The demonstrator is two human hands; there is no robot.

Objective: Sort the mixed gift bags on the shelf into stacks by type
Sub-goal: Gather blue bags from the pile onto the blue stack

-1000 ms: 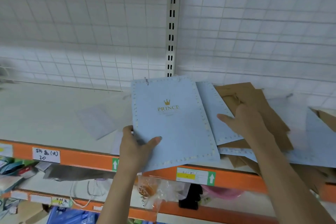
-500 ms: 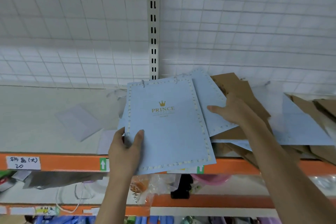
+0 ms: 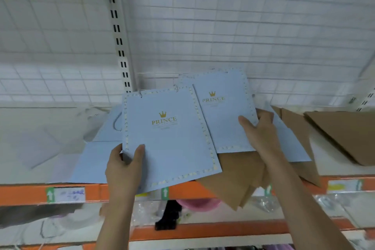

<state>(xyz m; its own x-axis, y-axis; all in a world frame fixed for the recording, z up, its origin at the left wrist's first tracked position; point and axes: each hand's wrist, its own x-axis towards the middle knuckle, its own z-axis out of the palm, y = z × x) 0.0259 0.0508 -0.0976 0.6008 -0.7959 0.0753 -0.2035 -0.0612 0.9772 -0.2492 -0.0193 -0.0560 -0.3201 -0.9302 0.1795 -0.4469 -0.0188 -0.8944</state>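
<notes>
Evidently we pinch one blue bag (image 3: pixel 170 140) in our left hand (image 3: pixel 123 166); our right hand (image 3: pixel 258 130) grips a matching bag (image 3: pixel 223 115) alongside, for stacking by type.

Count: 2 blue PRINCE gift bags face-up — one at 9 o'clock (image 3: pixel 172 142), one at 12 (image 3: pixel 223 111). More plain blue bags underneath, number unclear. Brown paper bags: one pile at 5 o'clock (image 3: pixel 233 178), another at 3 (image 3: pixel 345 134) — overlapping, can't count singles. 2 hands.
</notes>
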